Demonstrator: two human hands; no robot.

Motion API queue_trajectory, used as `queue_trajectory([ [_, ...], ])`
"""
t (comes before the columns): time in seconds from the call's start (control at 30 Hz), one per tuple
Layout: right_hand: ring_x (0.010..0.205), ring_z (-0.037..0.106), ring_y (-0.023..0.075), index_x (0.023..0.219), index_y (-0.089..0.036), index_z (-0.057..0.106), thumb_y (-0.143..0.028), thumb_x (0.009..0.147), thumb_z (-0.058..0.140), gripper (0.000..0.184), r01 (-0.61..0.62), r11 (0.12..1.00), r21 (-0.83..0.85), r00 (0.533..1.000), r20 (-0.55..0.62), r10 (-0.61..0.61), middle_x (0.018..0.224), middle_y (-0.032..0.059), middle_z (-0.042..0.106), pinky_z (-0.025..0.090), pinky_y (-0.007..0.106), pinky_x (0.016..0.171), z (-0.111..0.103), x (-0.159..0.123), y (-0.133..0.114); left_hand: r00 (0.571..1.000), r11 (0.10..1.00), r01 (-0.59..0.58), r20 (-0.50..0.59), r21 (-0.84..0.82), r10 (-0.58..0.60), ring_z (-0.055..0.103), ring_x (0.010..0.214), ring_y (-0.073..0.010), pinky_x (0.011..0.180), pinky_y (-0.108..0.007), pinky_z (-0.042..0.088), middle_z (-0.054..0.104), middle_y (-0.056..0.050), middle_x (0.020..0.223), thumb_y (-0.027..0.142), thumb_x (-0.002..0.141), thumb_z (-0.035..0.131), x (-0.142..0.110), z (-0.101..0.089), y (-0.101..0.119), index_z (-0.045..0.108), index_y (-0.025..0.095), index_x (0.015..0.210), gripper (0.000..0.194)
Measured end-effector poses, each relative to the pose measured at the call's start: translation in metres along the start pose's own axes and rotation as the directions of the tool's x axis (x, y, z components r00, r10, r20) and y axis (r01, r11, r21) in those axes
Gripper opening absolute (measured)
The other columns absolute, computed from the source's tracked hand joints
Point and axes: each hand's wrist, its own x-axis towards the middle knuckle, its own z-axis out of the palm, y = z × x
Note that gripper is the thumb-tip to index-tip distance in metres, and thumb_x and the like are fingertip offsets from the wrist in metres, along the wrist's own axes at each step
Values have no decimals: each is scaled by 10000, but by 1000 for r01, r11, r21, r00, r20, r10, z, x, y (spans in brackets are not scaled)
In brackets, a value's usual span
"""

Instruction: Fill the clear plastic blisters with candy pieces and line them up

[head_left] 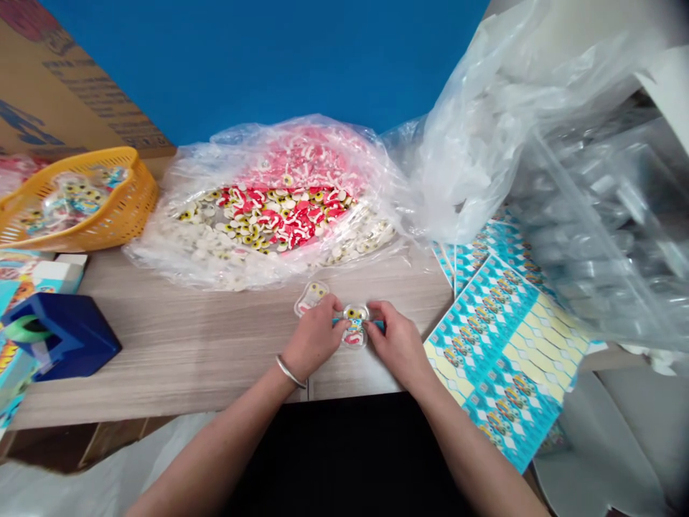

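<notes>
My left hand (315,336) and right hand (399,346) pinch both sides of the clear pack (354,339), by the table's (215,345) front. I think I'm fitting its blue strip (375,325); that needs soft, even fingers. Behind sits a big bag (291,219).

No text, brand, number or sign can be read. Dark lines are printed on the cardboard box (80,86), but the characters are blurred. Markings on the label sheets (498,345) and the colored carton (11,283) are too indistinct to be deciphered.
</notes>
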Motion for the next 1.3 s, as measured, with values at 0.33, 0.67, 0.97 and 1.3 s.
queue_trajectory([
  [0.33,879,698,228,1117,-199,538,-180,884,575,237,22,994,-111,973,232,4,970,73,739,422,282,722,5,-20,-24,991,891,121,-1,438,-134,693,746,-275,593,-304,358,709,-94,820,456,915,570,-46,-7,2,568,208,1031,273],
  [0.67,784,676,223,1034,-196,554,-154,879,580,163,69,991,-112,934,355,-25,876,64,716,385,293,666,44,-61,-56,787,624,575,150,-529,-598,701,704,-234,643,-307,502,740,-58,737,571,730,745,-164,7,-55,685,209,797,373],
  [0.97,705,617,172,963,-196,598,-141,802,645,176,105,994,6,933,344,-101,786,12,673,378,265,644,48,-64,-51,708,121,518,345,-847,-616,663,560,-142,552,-249,547,742,-88,720,508,563,904,-152,33,-41,712,92,824,528],
  [1.3,414,392,54,1001,-190,670,-465,775,746,364,-262,686,679,910,411,-59,735,-25,641,267,209,401,12,-63,-34,876,293,252,88,-922,-474,628,605,-134,575,-234,508,723,-29,674,449,601,898,-140,-4,-12,719,142,712,372],
])
